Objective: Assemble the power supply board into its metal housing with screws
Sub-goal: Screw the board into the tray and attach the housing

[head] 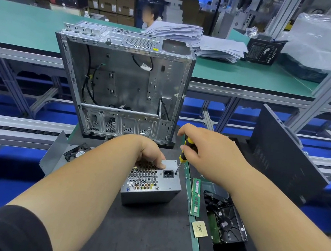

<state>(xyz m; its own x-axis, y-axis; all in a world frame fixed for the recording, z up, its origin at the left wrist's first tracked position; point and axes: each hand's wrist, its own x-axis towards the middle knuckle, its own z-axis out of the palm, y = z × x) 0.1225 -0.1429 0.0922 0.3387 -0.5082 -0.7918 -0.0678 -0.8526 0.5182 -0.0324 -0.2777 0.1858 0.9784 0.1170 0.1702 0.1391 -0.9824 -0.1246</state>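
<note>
Right now my left hand (pixel 150 154) curls over the far top edge of the power supply housing (pixel 151 185), thumb pressed on its perforated face, holding it steady on the dark mat (pixel 137 235). My right hand (pixel 205 150) grips the yellow-and-black screwdriver (pixel 185 150), fingers wrapped round the handle, with the tip set at a corner just beside the black power socket (pixel 168 174). Beyond the housing stands an open computer case (pixel 122 79). To my right lie a green memory stick (pixel 195 197), a processor chip (pixel 199 229) and a hard drive (pixel 227 225).
</note>
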